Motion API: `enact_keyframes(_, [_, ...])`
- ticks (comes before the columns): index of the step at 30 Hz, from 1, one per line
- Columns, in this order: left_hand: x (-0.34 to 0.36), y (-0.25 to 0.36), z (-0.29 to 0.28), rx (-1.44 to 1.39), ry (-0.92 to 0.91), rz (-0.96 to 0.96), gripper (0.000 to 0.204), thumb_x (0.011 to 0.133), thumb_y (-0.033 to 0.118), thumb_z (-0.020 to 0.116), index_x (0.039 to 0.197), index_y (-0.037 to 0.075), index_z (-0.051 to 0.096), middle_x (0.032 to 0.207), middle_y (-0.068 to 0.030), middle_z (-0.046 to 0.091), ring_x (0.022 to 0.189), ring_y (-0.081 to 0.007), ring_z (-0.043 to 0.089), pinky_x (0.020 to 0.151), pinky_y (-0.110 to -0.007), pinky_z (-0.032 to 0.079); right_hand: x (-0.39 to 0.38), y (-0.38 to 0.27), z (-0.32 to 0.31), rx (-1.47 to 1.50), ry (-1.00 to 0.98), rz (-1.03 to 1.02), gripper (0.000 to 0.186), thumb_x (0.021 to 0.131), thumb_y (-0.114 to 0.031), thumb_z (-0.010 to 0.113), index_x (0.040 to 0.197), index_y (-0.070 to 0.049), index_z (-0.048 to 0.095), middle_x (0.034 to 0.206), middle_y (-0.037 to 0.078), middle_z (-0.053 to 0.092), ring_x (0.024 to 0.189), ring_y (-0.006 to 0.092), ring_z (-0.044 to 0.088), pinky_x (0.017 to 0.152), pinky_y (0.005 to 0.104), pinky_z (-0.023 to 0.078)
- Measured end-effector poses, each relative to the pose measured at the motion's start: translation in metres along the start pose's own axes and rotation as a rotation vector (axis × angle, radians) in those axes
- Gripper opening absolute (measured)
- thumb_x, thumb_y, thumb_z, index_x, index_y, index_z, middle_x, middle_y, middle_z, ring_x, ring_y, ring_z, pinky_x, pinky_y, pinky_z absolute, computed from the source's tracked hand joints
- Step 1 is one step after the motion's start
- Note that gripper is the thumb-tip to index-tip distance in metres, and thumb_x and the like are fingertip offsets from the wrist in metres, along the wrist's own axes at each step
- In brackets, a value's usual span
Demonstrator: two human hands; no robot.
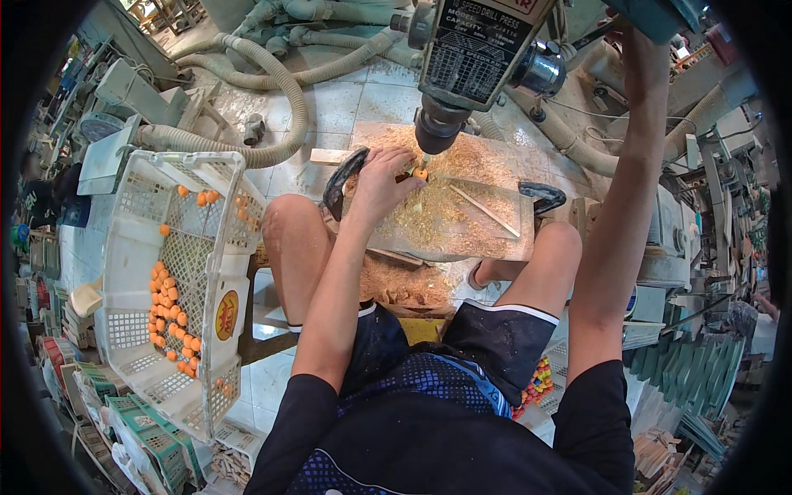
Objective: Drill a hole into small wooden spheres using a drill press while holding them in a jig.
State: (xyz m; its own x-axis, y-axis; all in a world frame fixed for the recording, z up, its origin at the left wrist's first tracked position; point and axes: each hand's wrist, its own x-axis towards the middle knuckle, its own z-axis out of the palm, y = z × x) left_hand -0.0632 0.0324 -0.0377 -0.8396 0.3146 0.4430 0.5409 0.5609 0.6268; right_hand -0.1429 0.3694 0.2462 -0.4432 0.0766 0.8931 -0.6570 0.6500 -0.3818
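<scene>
A drill press (474,58) stands in front of me, its dark chuck (439,128) pointing down at the worktable. Under the bit sits a small round orange piece (421,173), pinched at its side by the thumb and fingers of my left hand (386,180). Wood shavings lie thickly on the wooden work board (495,165) around it. My right arm reaches up to the top right, where my right hand (619,29) is closed round the end of the drill press lever (590,37); the machine's head partly hides its fingers.
To my left a white plastic crate (120,272) holds many loose orange pieces (169,293). A thin wooden strip (485,211) lies on the board between dark side handles (542,196). Ribbed hoses (289,91) cross the tiled floor. Colourful pieces (538,384) sit in a basket by my right thigh.
</scene>
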Motion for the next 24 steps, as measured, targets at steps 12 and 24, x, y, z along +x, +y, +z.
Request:
enact_keyframes(12, [-0.003,0.003,0.007,0.01,0.06,0.023,0.052,0.073,0.019,0.086,0.118,-0.002,0.069,0.124,-0.0175,0.07,0.123,-0.0308,0.062,0.109,-0.043,0.042,0.008,0.001,-0.005,-0.185,-0.114,-0.013,0.04,0.107,-0.023,0.051,0.136,0.003,0.058,0.132,0.013,0.064,0.12,0.0217,0.055,0.106,0.0327,0.043])
enact_keyframes(24, [-0.003,-0.002,0.012,0.05,0.089,0.032,0.06,0.073,0.027,0.089,0.119,-0.005,0.068,0.123,-0.0197,0.07,0.129,-0.0337,0.06,0.113,-0.046,0.041,0.005,0.011,-0.002,-0.083,-0.018,-0.027,0.039,0.107,-0.024,0.051,0.138,0.0,0.058,0.127,0.008,0.064,0.114,0.0196,0.057,0.101,0.0319,0.046])
